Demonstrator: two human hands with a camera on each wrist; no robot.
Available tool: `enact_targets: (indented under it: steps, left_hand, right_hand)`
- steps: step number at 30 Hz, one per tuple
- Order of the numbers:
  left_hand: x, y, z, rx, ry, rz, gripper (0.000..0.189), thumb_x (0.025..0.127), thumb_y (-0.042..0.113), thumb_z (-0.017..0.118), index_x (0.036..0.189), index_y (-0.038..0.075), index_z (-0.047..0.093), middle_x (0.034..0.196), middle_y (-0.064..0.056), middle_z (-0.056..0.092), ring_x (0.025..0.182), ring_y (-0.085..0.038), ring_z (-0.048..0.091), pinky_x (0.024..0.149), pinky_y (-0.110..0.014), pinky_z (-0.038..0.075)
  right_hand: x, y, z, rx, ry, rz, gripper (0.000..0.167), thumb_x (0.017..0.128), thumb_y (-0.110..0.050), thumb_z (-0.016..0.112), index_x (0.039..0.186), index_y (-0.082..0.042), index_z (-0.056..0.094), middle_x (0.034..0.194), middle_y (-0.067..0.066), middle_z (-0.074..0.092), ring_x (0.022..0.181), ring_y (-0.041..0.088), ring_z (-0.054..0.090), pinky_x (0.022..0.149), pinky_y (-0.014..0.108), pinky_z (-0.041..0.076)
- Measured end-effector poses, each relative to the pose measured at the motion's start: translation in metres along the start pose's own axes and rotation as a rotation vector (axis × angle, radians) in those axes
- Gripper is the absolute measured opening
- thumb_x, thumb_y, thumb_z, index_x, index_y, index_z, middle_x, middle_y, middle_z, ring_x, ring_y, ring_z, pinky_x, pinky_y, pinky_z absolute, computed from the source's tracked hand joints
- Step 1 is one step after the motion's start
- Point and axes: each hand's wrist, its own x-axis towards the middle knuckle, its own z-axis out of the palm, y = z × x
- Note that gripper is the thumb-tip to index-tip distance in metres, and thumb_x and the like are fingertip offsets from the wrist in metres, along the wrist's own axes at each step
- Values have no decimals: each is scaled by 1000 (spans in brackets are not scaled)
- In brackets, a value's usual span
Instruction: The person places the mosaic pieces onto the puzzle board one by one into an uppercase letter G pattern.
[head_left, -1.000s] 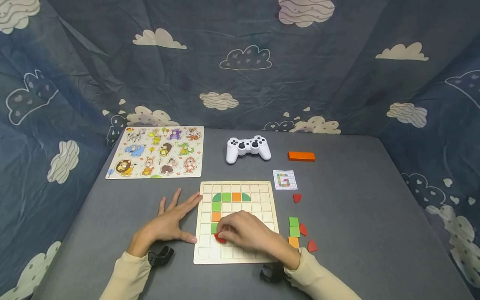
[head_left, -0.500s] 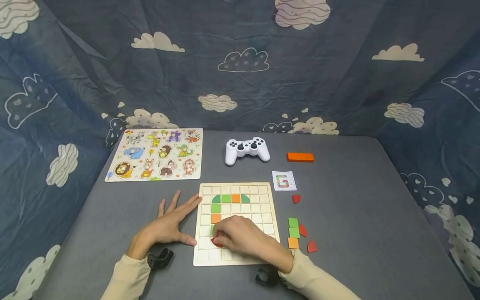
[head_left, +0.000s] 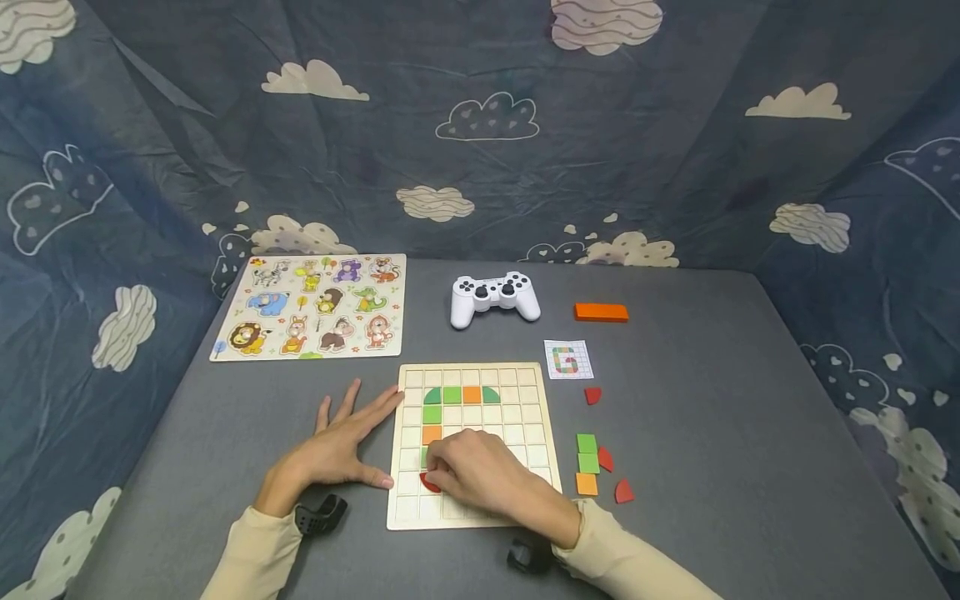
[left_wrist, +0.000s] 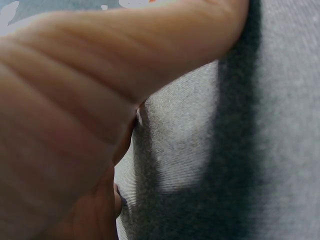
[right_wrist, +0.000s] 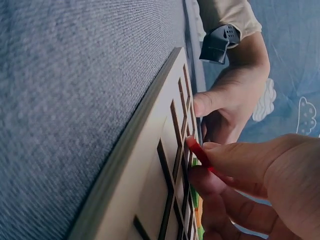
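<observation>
Here, the right hand (head_left: 480, 471) pinches a red piece (head_left: 430, 482) between thumb and finger at the near left part of the wooden grid board (head_left: 533, 435); the left hand (head_left: 337, 450), fingers spread, touches the board's left edge. Two green squares (head_left: 587, 443) lie to its right.

The right hand (right_wrist: 265, 172) pinches a red piece (right_wrist: 198, 151) (board (right_wrist: 147, 182) alongside).
</observation>
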Motion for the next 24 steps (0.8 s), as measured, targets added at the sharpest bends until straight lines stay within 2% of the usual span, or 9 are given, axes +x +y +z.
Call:
enact_targets:
  steps: [5, 10, 16, 24]
  left_hand:
    - [0, 1, 0, 4, 3, -2, 120, 64, 51, 89, 161, 21, 26, 168, -5, 20, 151, -50, -11, 109, -77, -13]
    - [0, 2, -1, -1, 0, -8, 120, 64, 50, 90, 161, 20, 26, 168, -5, 20, 151, -50, -11, 109, -76, -14]
    - [1, 2, 0, -10, 0, -5, 120, 63, 50, 90, 161, 20, 26, 168, -6, 20, 151, -50, -11, 109, -76, -14]
    - [1, 0, 0, -3, -3, -11, 120, 64, 52, 89, 161, 22, 25, 168, -4, 20, 152, -49, -12, 109, -76, -14]
  right_hand:
    - [-1, -1, 0, -11, 7, 9, 12, 87, -26, 77, 77, -24, 70, 63, -20, 54, 56, -6, 44, 49, 12, 34]
    - [-5, 0, -2, -16, -24, 7, 6, 85, -27, 78, 86, -22, 74, 71, -18, 60, 63, -4, 49, 53, 13, 38]
    - [-10, 3, -4, -53, -54, 7, 16, 81, -31, 81, 94, -23, 76, 80, -16, 65, 72, -2, 55, 60, 17, 45]
    - [-8, 2, -1, -108, -17, -22, 23, 79, -42, 84, 89, -22, 75, 75, -14, 64, 66, -2, 53, 57, 16, 42]
